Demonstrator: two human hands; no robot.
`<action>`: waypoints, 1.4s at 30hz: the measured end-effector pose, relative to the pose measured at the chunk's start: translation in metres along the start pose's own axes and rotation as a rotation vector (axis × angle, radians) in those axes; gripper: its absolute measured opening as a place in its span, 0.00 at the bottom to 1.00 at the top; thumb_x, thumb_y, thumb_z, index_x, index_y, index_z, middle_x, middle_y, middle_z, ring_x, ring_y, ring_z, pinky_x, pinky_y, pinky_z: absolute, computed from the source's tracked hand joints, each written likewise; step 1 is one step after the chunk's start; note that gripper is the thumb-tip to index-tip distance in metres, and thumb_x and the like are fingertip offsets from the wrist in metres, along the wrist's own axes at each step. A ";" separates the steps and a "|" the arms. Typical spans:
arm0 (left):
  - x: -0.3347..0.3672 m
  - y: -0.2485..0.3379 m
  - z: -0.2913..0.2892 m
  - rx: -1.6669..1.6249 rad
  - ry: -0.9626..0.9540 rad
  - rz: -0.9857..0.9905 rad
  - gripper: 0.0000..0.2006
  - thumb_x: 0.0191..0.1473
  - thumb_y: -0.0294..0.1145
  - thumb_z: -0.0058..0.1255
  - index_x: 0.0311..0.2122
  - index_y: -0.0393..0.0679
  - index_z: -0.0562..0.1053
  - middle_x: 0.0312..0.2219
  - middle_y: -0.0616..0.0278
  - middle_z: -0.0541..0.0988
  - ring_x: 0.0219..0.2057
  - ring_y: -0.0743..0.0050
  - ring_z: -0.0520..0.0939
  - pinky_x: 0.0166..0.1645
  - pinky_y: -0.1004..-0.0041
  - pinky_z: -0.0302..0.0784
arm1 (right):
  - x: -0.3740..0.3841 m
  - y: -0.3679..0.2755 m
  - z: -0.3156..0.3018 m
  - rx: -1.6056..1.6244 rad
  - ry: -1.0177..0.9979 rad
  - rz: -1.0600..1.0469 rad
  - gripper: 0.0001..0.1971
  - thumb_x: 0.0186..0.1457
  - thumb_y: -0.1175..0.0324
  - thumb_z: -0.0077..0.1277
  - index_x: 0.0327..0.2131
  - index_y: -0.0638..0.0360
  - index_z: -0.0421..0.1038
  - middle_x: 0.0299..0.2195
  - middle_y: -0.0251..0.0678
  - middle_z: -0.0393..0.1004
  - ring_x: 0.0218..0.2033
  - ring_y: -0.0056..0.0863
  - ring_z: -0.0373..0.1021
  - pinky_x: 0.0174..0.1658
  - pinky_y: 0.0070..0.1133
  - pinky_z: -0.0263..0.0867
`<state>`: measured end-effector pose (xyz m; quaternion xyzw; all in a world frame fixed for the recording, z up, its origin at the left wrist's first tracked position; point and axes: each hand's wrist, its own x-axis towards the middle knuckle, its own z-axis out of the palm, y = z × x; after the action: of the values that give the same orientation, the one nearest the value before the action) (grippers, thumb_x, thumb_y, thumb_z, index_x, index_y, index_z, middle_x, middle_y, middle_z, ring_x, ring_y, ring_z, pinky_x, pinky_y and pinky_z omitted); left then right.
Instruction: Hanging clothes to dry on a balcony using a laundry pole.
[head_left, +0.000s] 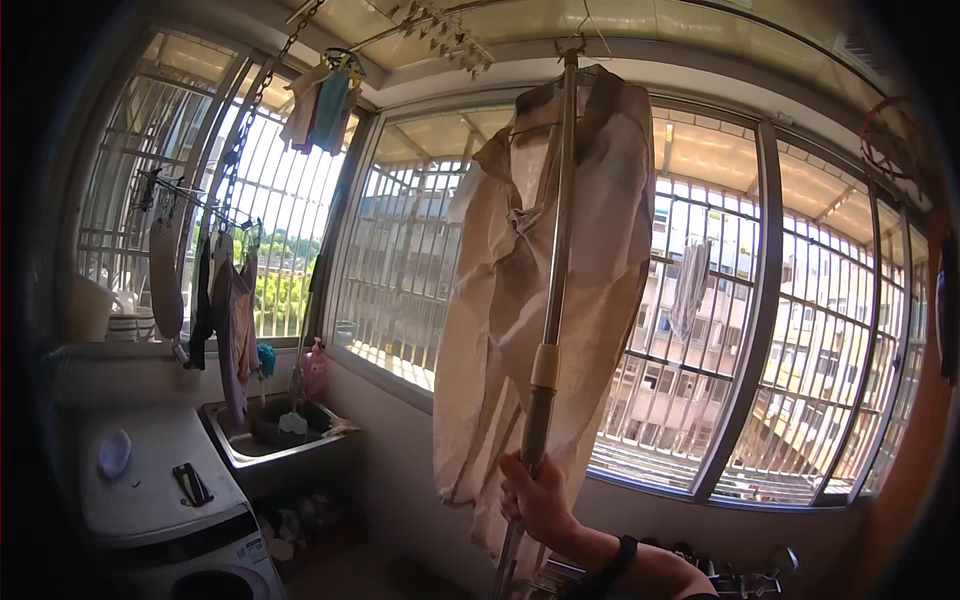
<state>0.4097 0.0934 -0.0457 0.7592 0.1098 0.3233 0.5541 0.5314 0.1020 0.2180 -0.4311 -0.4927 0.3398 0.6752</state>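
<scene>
My right hand (535,497) comes in from the lower right and is closed round the lower grip of a long metal clothes pole (558,260). The pole stands nearly upright, its forked top up by a thin wire hook (592,22) near the ceiling. Just behind the pole hangs a pair of pale beige trousers (612,190), creased, with the legs reaching down beside my hand. Whether the fork bears the trousers' hanger, I cannot tell. A dark band circles my right wrist. My left hand is out of the picture.
Barred windows (770,320) run along the wall behind. At left, a washing machine (160,470) stands beside a metal sink (235,458). Laundry (240,300) hangs from a clip rack there, and small clothes (330,105) hang higher up.
</scene>
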 end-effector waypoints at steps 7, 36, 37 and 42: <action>0.040 -0.019 -0.079 0.218 0.008 -0.102 0.19 0.46 0.38 0.55 0.41 0.39 0.69 0.25 0.59 0.75 0.27 0.70 0.75 0.32 0.71 0.72 | 0.014 0.028 -0.022 -0.156 0.231 -0.110 0.11 0.54 0.66 0.49 0.28 0.58 0.57 0.12 0.26 0.56 0.08 0.16 0.55 0.11 0.16 0.53; 0.266 -0.029 -0.248 -0.251 0.412 0.003 0.16 0.48 0.36 0.54 0.38 0.35 0.71 0.27 0.65 0.76 0.28 0.78 0.75 0.34 0.75 0.72 | 0.032 0.049 -0.049 -0.050 0.092 -0.014 0.07 0.55 0.70 0.46 0.31 0.62 0.59 0.11 0.28 0.58 0.08 0.16 0.54 0.12 0.16 0.52; 0.265 -0.033 -0.247 -0.198 0.429 -0.034 0.14 0.49 0.37 0.53 0.35 0.35 0.72 0.25 0.67 0.76 0.27 0.80 0.75 0.32 0.77 0.72 | 0.038 0.051 -0.047 -0.016 0.075 0.009 0.07 0.55 0.71 0.46 0.30 0.62 0.59 0.11 0.28 0.58 0.08 0.16 0.54 0.11 0.16 0.52; 0.252 -0.030 -0.248 -0.234 0.368 -0.042 0.14 0.50 0.37 0.53 0.32 0.33 0.74 0.25 0.66 0.76 0.28 0.81 0.75 0.33 0.77 0.72 | 0.056 0.053 -0.027 -0.013 0.060 -0.017 0.07 0.55 0.71 0.46 0.29 0.62 0.59 0.10 0.29 0.58 0.07 0.16 0.54 0.10 0.16 0.51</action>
<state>0.4565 0.4279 0.0638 0.6155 0.1865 0.4553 0.6156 0.5716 0.1658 0.1865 -0.4415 -0.4781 0.3178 0.6895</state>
